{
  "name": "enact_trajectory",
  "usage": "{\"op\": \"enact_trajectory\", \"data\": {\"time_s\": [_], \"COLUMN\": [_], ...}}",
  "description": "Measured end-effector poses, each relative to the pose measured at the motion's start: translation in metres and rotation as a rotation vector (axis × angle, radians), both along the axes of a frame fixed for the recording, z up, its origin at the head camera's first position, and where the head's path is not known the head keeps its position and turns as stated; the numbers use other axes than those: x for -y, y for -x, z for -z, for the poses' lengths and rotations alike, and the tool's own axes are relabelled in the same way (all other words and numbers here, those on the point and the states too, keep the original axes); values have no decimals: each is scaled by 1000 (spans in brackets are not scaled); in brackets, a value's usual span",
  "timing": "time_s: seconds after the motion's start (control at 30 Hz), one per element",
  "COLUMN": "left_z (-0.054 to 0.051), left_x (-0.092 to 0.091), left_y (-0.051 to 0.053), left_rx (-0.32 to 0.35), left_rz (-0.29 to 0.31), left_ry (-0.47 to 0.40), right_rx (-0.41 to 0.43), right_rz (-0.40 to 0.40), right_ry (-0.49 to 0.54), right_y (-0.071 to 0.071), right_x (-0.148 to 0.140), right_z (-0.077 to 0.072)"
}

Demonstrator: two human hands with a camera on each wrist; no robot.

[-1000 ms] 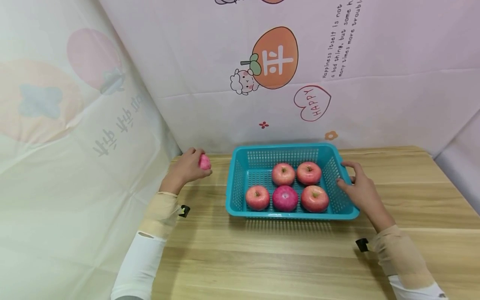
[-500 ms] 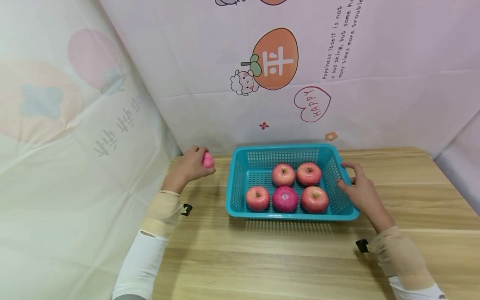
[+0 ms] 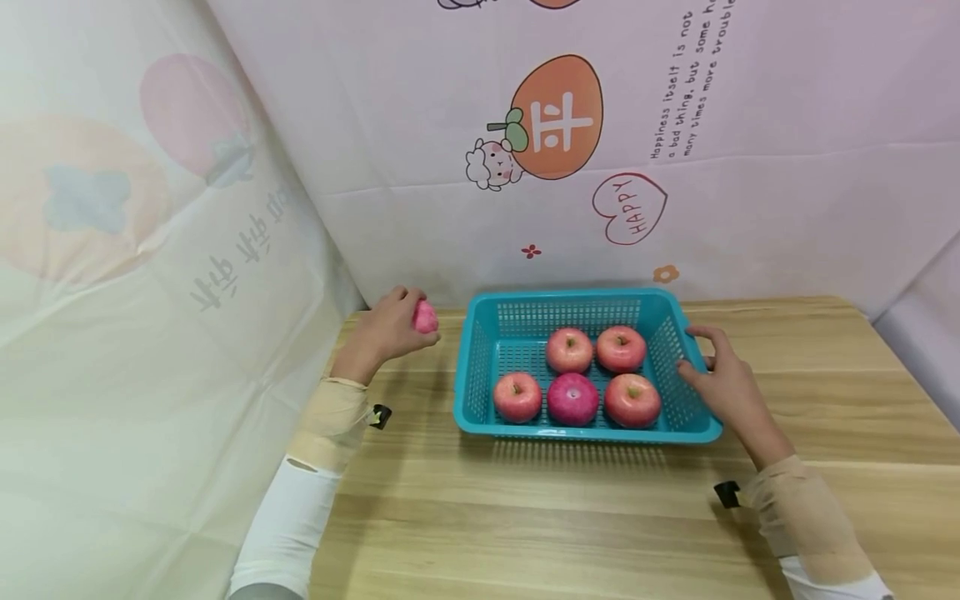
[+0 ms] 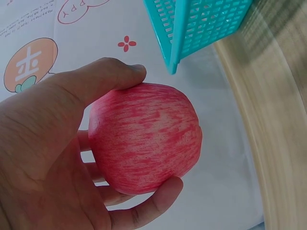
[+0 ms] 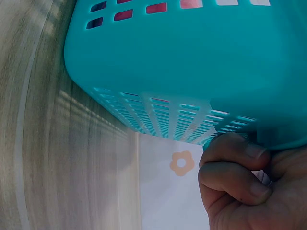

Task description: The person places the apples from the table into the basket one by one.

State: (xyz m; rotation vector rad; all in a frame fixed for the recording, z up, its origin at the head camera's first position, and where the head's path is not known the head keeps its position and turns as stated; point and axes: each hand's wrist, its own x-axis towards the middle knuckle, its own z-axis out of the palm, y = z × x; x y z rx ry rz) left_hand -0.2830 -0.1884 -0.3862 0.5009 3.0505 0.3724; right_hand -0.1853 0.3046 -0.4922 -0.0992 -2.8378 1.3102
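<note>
My left hand (image 3: pixel 392 327) holds a red-pink apple (image 4: pixel 146 139) above the table, left of the blue plastic basket (image 3: pixel 588 432). In the left wrist view its thumb lies on one side of the apple and the fingers curl round the other. At the basket's right end, my right hand (image 3: pixel 726 379) grips the rim, with the thumb on the inner side. Curled fingers (image 5: pixel 232 165) show against the basket in the right wrist view. Several apples lie in the basket, among them a darker pink one (image 3: pixel 573 399) in the front row and a red one (image 3: pixel 621 348) behind.
The wooden table (image 3: pixel 570 517) runs under everything. A white printed cloth (image 3: pixel 420 167) hangs behind the table, and another pale cloth (image 3: pixel 172 375) closes the left side near my left arm.
My left hand has moved slightly right with the apple, closer to the basket. The right hand keeps its grip on the rim, and the apples in the basket lie as before.
</note>
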Motion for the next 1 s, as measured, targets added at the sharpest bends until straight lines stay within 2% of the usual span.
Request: {"op": "enact_trajectory", "data": {"time_s": [1.0], "left_z": [-9], "left_x": [-29], "left_y": [3], "left_rx": [-11], "left_rz": [27], "left_ry": [-23], "right_rx": [7], "right_rz": [-1], "right_ry": [2], "right_y": [0], "right_x": [0], "right_z": [1]}}
